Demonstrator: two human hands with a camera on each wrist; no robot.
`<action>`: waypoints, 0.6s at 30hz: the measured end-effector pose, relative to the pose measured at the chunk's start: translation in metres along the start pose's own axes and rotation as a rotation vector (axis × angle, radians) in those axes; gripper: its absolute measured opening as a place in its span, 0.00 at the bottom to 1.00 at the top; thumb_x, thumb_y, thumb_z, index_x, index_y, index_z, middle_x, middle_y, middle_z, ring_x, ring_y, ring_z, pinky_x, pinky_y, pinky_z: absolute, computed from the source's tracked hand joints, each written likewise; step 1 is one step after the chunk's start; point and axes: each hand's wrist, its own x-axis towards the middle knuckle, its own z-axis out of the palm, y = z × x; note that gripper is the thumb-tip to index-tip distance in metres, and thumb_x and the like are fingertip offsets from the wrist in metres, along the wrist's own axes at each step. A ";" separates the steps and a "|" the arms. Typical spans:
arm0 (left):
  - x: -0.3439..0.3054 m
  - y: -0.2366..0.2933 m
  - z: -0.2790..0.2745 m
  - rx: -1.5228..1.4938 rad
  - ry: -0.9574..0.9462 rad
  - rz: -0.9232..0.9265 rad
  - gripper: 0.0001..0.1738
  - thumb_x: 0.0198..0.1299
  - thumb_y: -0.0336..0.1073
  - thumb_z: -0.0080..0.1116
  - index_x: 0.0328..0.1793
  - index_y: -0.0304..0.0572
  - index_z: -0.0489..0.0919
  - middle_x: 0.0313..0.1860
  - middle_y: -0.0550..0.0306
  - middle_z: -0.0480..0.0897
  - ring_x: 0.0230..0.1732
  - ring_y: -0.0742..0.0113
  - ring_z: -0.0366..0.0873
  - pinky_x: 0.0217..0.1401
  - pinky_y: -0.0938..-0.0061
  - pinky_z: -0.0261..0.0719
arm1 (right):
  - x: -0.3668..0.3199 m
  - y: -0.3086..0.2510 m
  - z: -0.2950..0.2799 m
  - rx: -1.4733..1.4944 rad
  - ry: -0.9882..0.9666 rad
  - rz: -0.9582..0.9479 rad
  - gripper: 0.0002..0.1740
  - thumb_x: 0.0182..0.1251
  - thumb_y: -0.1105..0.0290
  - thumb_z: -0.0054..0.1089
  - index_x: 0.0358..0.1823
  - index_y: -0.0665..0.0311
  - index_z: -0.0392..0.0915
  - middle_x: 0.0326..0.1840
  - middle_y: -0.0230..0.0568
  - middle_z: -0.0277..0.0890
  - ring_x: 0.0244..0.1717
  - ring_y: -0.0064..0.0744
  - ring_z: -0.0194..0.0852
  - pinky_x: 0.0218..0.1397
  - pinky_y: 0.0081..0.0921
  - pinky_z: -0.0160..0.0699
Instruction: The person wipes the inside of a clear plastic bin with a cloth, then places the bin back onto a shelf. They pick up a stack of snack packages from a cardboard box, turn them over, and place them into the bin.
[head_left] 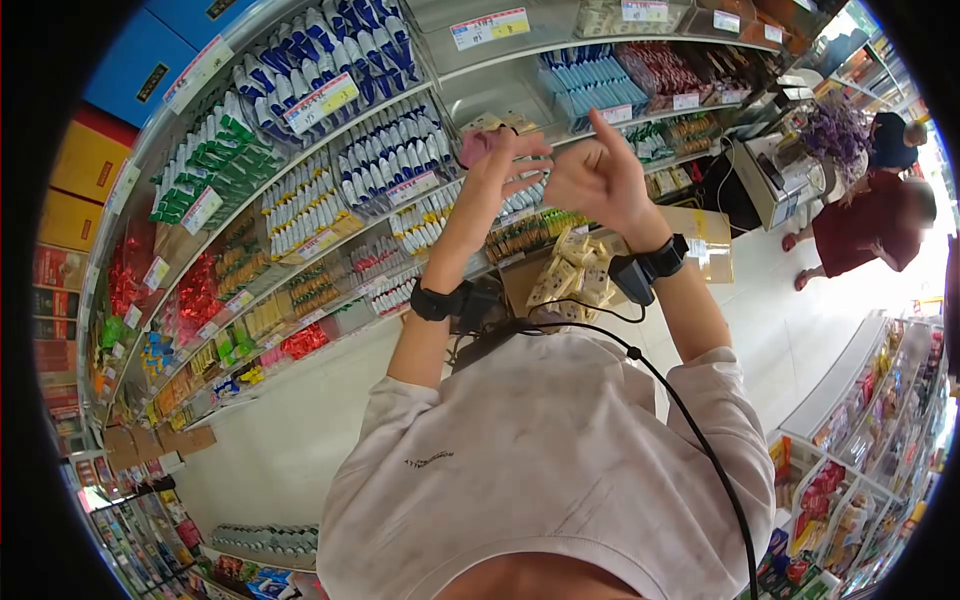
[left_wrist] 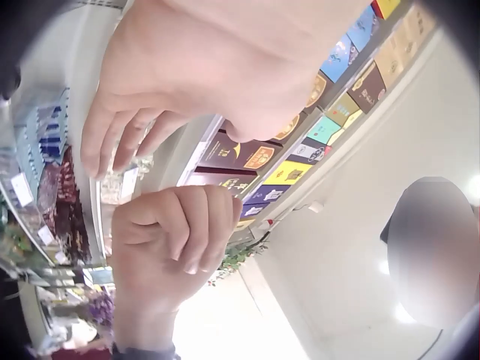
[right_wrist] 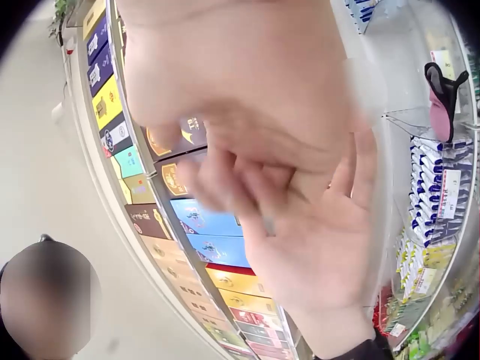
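Both hands are raised close together in front of the chest, in front of a stocked shop shelf. My left hand (head_left: 495,175) has its fingers spread and slightly bent, with nothing in it. Its palm faces the camera in the right wrist view, partly covered by the other hand. My right hand (head_left: 600,185) is beside it, one digit pointing up in the head view. In the left wrist view its fingers curl in towards the palm, and no object shows in it. They are blurred in the right wrist view. Behind the left hand is a pink piece with black edging (right_wrist: 442,105).
Tiered shelf bins hold blue-and-white packets (head_left: 395,150), green packets (head_left: 215,150) and light-blue packets (head_left: 590,85). A carton of cream-coloured packets (head_left: 570,275) stands below the hands. Boxes (right_wrist: 217,217) line an upper shelf. People in dark red (head_left: 865,235) and dark clothing are at the right.
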 end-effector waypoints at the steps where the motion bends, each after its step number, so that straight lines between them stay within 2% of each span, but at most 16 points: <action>1: -0.004 0.005 0.003 -0.007 -0.051 -0.066 0.43 0.76 0.69 0.34 0.71 0.36 0.75 0.64 0.50 0.80 0.65 0.63 0.77 0.67 0.69 0.75 | -0.005 0.005 0.018 -0.103 -0.072 0.012 0.44 0.81 0.34 0.23 0.14 0.59 0.66 0.12 0.33 0.61 0.18 0.31 0.61 0.28 0.25 0.61; 2: -0.007 0.005 0.005 -0.079 -0.141 -0.148 0.41 0.77 0.67 0.36 0.71 0.36 0.75 0.63 0.51 0.81 0.64 0.63 0.77 0.66 0.70 0.75 | -0.010 0.010 0.028 -0.206 -0.143 0.027 0.47 0.81 0.33 0.21 0.15 0.62 0.71 0.13 0.37 0.67 0.20 0.33 0.67 0.30 0.26 0.66; 3: -0.010 0.003 0.006 -0.153 -0.229 -0.231 0.39 0.77 0.65 0.38 0.70 0.36 0.75 0.62 0.52 0.81 0.64 0.64 0.77 0.66 0.71 0.75 | -0.012 0.016 0.029 -0.191 -0.193 0.076 0.56 0.79 0.31 0.15 0.25 0.75 0.81 0.23 0.51 0.81 0.31 0.43 0.81 0.42 0.30 0.80; 4: -0.015 0.000 0.006 -0.230 -0.315 -0.314 0.36 0.78 0.63 0.40 0.69 0.36 0.76 0.61 0.53 0.81 0.63 0.64 0.77 0.65 0.72 0.75 | -0.015 0.025 0.035 -0.222 -0.104 0.112 0.57 0.79 0.31 0.15 0.26 0.76 0.82 0.25 0.53 0.82 0.34 0.44 0.82 0.45 0.31 0.80; 6: -0.027 -0.016 0.017 -0.165 -0.187 -0.215 0.30 0.78 0.58 0.40 0.54 0.36 0.77 0.47 0.58 0.80 0.49 0.69 0.75 0.53 0.74 0.74 | -0.017 0.045 0.051 -0.286 0.068 0.182 0.58 0.78 0.30 0.13 0.28 0.79 0.83 0.28 0.58 0.84 0.38 0.46 0.84 0.49 0.32 0.82; 8: -0.036 -0.038 0.024 -0.093 -0.062 -0.110 0.28 0.79 0.53 0.40 0.39 0.36 0.79 0.33 0.62 0.78 0.35 0.74 0.73 0.42 0.75 0.73 | -0.017 0.053 0.049 -0.261 0.135 0.212 0.56 0.80 0.33 0.13 0.21 0.75 0.80 0.28 0.57 0.84 0.29 0.47 0.82 0.47 0.32 0.81; 9: -0.040 -0.045 0.021 -0.045 -0.025 -0.010 0.25 0.78 0.50 0.40 0.38 0.36 0.76 0.32 0.61 0.77 0.36 0.75 0.73 0.43 0.75 0.74 | -0.015 0.057 0.044 -0.269 0.110 0.224 0.58 0.80 0.32 0.12 0.18 0.75 0.80 0.24 0.57 0.82 0.27 0.46 0.82 0.45 0.32 0.83; 10: -0.046 -0.052 0.018 -0.069 0.025 -0.060 0.25 0.78 0.50 0.39 0.39 0.36 0.75 0.31 0.61 0.77 0.36 0.75 0.73 0.44 0.76 0.74 | -0.015 0.062 0.042 -0.275 0.085 0.238 0.59 0.79 0.31 0.11 0.14 0.75 0.79 0.20 0.57 0.81 0.24 0.45 0.82 0.43 0.32 0.84; 11: -0.051 -0.057 0.017 -0.094 0.075 -0.110 0.25 0.78 0.50 0.39 0.40 0.36 0.75 0.31 0.60 0.77 0.36 0.75 0.73 0.44 0.76 0.74 | -0.014 0.074 0.046 -0.243 0.097 0.194 0.57 0.79 0.31 0.13 0.06 0.69 0.72 0.10 0.51 0.73 0.12 0.41 0.74 0.28 0.30 0.82; 12: -0.055 -0.059 0.016 -0.117 0.126 -0.156 0.25 0.79 0.51 0.38 0.40 0.36 0.74 0.31 0.60 0.76 0.36 0.75 0.73 0.44 0.76 0.74 | -0.014 0.081 0.046 -0.230 0.125 0.199 0.56 0.79 0.31 0.15 0.05 0.67 0.69 0.08 0.49 0.70 0.10 0.40 0.72 0.24 0.29 0.79; 14: -0.063 -0.057 0.009 -0.158 0.093 -0.252 0.25 0.79 0.51 0.37 0.44 0.35 0.73 0.32 0.57 0.77 0.37 0.74 0.73 0.46 0.76 0.75 | -0.015 0.094 0.048 -0.203 0.175 0.210 0.55 0.79 0.31 0.17 0.02 0.64 0.65 0.05 0.45 0.65 0.06 0.36 0.67 0.15 0.26 0.72; 15: -0.067 -0.051 0.007 -0.173 0.090 -0.288 0.25 0.79 0.52 0.37 0.44 0.35 0.73 0.33 0.56 0.77 0.37 0.74 0.74 0.46 0.76 0.75 | -0.014 0.098 0.055 -0.268 0.257 0.212 0.53 0.79 0.31 0.19 0.01 0.61 0.61 0.02 0.40 0.59 0.04 0.33 0.63 0.10 0.23 0.64; 18: -0.077 -0.047 -0.001 -0.179 0.115 -0.310 0.26 0.78 0.53 0.37 0.45 0.34 0.74 0.33 0.55 0.78 0.39 0.72 0.77 0.48 0.75 0.76 | -0.009 0.100 0.068 -0.380 0.296 0.214 0.53 0.79 0.30 0.20 0.01 0.61 0.60 0.02 0.39 0.58 0.03 0.33 0.61 0.09 0.23 0.63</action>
